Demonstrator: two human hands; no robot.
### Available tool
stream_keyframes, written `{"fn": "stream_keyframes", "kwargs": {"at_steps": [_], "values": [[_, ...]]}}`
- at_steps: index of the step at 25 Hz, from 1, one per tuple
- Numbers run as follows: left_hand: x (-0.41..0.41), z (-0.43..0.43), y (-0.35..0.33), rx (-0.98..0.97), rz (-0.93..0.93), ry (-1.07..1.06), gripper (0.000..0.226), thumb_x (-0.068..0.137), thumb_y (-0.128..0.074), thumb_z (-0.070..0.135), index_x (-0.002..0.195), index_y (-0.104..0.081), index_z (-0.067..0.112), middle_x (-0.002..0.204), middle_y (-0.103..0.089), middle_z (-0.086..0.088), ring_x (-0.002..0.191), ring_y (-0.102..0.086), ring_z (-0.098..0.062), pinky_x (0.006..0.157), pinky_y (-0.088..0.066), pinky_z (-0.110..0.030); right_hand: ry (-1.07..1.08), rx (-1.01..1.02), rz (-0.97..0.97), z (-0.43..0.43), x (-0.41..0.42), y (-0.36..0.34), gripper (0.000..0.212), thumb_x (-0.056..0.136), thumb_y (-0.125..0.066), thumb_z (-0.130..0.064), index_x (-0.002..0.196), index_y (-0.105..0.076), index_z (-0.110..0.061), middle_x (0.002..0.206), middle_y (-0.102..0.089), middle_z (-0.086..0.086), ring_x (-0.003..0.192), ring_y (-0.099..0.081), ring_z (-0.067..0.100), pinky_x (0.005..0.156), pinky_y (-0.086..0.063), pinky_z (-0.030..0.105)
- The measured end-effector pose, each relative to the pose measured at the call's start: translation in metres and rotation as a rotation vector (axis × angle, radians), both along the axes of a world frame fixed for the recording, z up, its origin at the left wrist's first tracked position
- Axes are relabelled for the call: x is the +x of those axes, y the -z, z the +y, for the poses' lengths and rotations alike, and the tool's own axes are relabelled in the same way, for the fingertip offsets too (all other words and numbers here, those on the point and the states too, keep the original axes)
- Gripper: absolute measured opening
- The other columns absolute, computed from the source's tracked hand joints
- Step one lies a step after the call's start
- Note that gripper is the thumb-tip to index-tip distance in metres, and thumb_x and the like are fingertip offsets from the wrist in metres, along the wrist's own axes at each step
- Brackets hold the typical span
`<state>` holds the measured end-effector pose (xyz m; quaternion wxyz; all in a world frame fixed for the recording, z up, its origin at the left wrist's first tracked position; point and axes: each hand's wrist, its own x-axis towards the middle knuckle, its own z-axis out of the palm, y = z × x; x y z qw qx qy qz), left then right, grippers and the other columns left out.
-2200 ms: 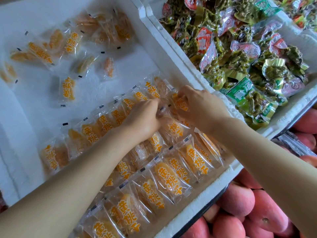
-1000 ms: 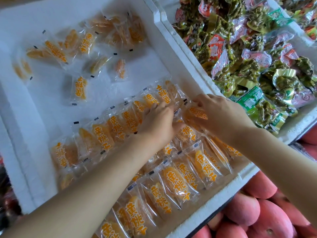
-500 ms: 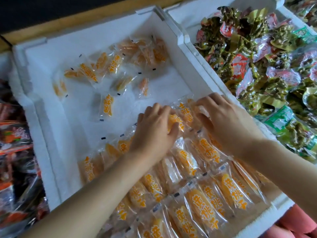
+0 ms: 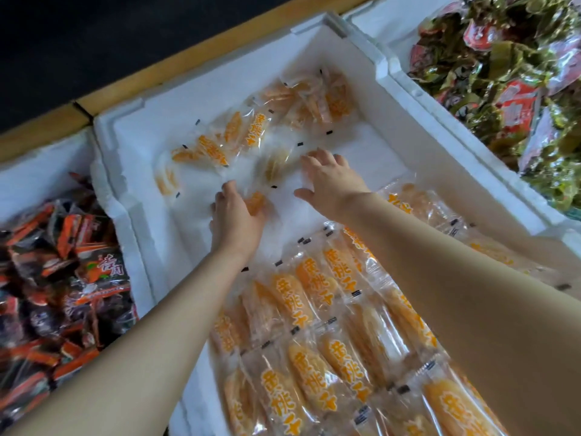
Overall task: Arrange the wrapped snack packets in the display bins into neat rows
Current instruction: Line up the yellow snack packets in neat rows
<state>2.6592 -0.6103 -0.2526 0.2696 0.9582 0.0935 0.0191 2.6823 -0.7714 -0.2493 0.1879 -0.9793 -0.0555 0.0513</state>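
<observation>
White foam bin (image 4: 408,127) on my head feed holds the orange snacks: neat rows (image 4: 314,309) fill its near right part, and loose packets (image 4: 251,133) lie scattered at the far end. I see the left hand (image 4: 235,215) pinching one packet (image 4: 255,201) on the bare floor between them. The right hand (image 4: 330,179) is spread, fingertips at the loose packets. Green packs (image 4: 503,73) fill the right-hand bin, red packs (image 4: 63,262) the left.

wooden ledge (image 4: 188,68): runs diagonally, seam near its left end | dark floor (image 4: 94,33): beyond ledge | orange-and-black packet heap (image 4: 63,278): nearer than ledge, left end | green-and-red packet heap (image 4: 503,89): nearer than ledge, right end
</observation>
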Motion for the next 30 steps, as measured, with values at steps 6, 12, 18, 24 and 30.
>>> {"fn": "stream_keyframes", "kwargs": {"at_steps": [6,12,18,24,30], "values": [[0.003,0.000,-0.003,-0.130,0.100,-0.026,0.038,0.078,-0.075,0.024,0.107,-0.058,0.006,0.107,-0.055,-0.013,0.104,-0.054,-0.028,0.073,-0.036,-0.023,0.120,0.045,-0.046,0.005,0.000,-0.002,0.041,0.086,-0.058,-0.010,0.122,-0.039,-0.004,0.123,-0.044,0.018,0.114,-0.043,0.036,0.080,-0.041,0.038],[-0.018,0.004,-0.023,-0.157,-0.102,-0.050,0.041,0.083,-0.071,0.023,0.114,-0.051,0.004,0.109,-0.055,-0.012,0.105,-0.053,-0.026,0.067,-0.026,-0.014,0.154,0.352,-0.126,-0.006,-0.014,-0.018,0.033,0.084,-0.053,-0.005,0.114,-0.041,-0.003,0.112,-0.056,0.017,0.099,-0.052,0.035,0.077,-0.038,0.034],[-0.059,0.002,-0.048,-0.283,-0.145,-0.085,0.031,0.085,-0.068,0.031,0.102,-0.045,0.017,0.096,-0.060,-0.004,0.088,-0.058,-0.016,0.073,-0.041,-0.018,0.211,0.554,-0.205,-0.030,-0.066,-0.051,0.029,0.089,-0.060,-0.023,0.112,-0.045,-0.013,0.105,-0.057,-0.002,0.088,-0.058,0.015,0.069,-0.042,0.019],[-0.114,-0.021,-0.062,-0.839,0.074,-0.090,0.018,0.089,-0.064,0.020,0.086,-0.047,0.024,0.086,-0.062,-0.011,0.058,-0.068,-0.011,0.061,-0.058,-0.034,0.213,0.797,0.008,-0.028,-0.139,-0.056,0.056,0.066,-0.081,-0.026,0.109,-0.046,-0.028,0.103,-0.056,-0.016,0.080,-0.057,0.000,0.072,-0.046,0.016],[-0.148,-0.046,-0.057,-1.160,0.221,-0.113,0.020,0.091,-0.061,0.019,0.100,-0.056,0.003,0.079,-0.069,-0.010,0.063,-0.070,-0.017,0.060,-0.058,-0.029,0.172,0.799,0.024,-0.023,-0.176,-0.052,0.050,0.066,-0.079,-0.028,0.109,-0.054,-0.027,0.099,-0.062,-0.019,0.076,-0.060,-0.003,0.071,-0.049,0.013]]}}
